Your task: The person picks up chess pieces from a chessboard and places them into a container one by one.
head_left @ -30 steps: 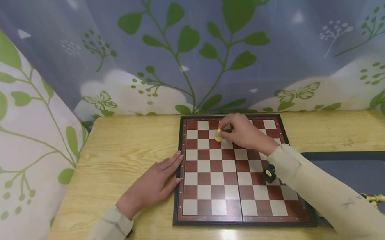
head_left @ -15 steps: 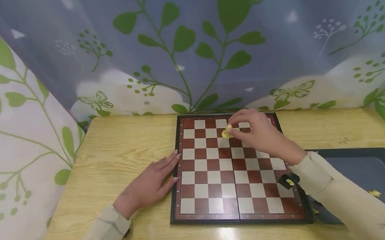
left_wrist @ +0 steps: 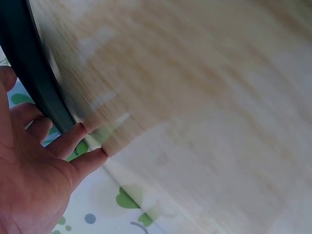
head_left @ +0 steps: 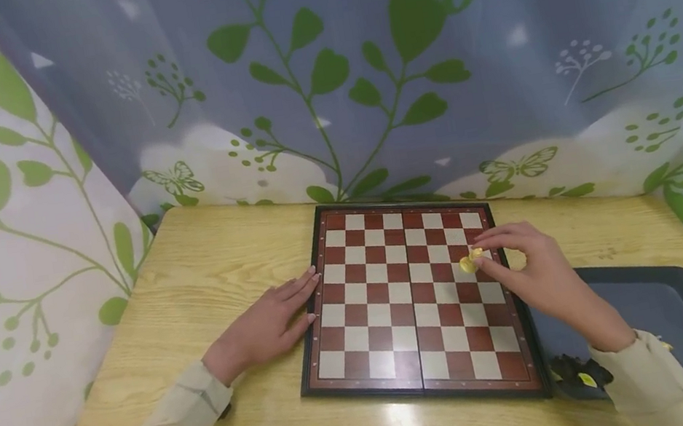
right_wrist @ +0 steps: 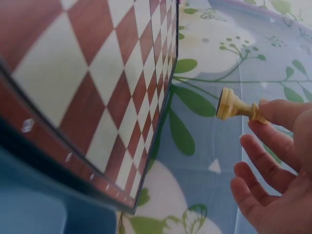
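A cream-yellow chess piece (head_left: 468, 265) is pinched between the thumb and forefinger of my right hand (head_left: 551, 285), over the right side of a red-and-white chessboard (head_left: 380, 294). In the right wrist view the chess piece (right_wrist: 233, 105) points its dark-bottomed base away from the hand, clear of the board; fingertips cover its top, so which piece it is cannot be told. My left hand (head_left: 266, 327) lies at the board's left edge, fingers fairly straight, fingertips touching the dark frame. The left wrist view shows that hand (left_wrist: 41, 165) beside the frame (left_wrist: 41, 73). No pieces stand on the board.
A dark grey tray (head_left: 653, 302) stands right of the board, partly under my right forearm. A bit of a yellow piece (head_left: 666, 345) shows in it beside the sleeve. A patterned curtain (head_left: 272, 105) hangs behind the wooden table (head_left: 221, 253).
My right hand has carried the chess piece from the far middle of the board rightward and nearer, toward the board's right edge. The left hand has stayed by the left edge.
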`<state>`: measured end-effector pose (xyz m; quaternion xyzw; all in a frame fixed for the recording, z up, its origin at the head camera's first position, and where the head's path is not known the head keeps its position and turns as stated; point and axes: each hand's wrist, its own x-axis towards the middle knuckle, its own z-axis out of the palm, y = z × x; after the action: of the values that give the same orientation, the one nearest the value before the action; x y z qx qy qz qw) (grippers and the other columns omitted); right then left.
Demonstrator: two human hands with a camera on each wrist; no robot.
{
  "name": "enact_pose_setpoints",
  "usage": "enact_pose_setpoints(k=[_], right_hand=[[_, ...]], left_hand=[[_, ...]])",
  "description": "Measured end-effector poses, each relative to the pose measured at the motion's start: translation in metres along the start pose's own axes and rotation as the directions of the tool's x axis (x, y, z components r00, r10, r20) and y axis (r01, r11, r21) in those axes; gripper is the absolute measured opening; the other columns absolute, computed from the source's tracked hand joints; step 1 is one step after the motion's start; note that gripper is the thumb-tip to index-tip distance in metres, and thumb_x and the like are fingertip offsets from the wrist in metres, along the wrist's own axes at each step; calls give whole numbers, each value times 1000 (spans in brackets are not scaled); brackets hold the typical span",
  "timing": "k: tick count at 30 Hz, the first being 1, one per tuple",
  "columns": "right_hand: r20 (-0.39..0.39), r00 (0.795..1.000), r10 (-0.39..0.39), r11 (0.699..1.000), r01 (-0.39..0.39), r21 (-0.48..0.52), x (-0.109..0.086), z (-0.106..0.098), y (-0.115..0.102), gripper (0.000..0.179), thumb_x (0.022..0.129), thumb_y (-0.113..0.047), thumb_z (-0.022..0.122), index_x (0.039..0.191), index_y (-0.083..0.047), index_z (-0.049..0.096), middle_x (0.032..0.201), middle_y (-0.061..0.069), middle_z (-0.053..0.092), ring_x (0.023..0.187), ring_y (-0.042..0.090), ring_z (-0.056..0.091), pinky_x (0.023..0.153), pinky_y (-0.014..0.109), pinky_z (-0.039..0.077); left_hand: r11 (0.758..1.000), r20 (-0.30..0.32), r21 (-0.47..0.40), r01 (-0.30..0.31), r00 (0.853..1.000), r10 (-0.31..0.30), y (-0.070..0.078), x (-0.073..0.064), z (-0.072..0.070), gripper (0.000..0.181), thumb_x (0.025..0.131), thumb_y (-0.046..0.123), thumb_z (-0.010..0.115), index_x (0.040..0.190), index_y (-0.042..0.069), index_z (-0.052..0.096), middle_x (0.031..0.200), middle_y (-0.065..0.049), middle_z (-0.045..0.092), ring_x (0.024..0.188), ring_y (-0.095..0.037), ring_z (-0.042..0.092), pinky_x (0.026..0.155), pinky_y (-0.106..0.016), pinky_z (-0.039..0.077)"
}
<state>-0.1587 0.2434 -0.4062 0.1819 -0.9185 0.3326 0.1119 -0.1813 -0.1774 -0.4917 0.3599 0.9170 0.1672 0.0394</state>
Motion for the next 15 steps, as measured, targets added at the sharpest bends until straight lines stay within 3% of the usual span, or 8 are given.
enact_pose_setpoints(k=[3, 10, 15], right_hand=[[-29, 1000, -4, 1000, 3, -11, -8, -3, 4, 21, 89, -8, 79, 109, -3, 77, 117, 14, 70, 114, 34, 58, 89, 58, 50], [-111, 994, -2, 1000, -1, -21, -27, -9, 11, 20, 86, -4, 81, 105, -8, 79, 112, 8, 72, 110, 25, 58, 86, 32, 45], [-150, 988, 21, 999, -25, -28, -40, -13, 15, 21, 84, -1, 81, 104, -6, 78, 112, 8, 72, 111, 6, 54, 88, 17, 42]], left_hand=[[1000, -2, -1, 4, 1000, -4, 0, 0, -1, 63, 108, 39, 46, 161, 9, 30, 168, -7, 25, 147, -37, 39, 116, -63, 35], [1000, 3, -24, -1, 1000, 1, 1, 1, -1, 63, 108, 38, 47, 161, 9, 29, 168, -7, 24, 148, -37, 38, 117, -63, 34], [1000, 13, -14, 13, 1000, -13, 1, 2, 1, 63, 108, 39, 46, 161, 10, 28, 168, -6, 23, 148, -36, 38, 117, -63, 34]])
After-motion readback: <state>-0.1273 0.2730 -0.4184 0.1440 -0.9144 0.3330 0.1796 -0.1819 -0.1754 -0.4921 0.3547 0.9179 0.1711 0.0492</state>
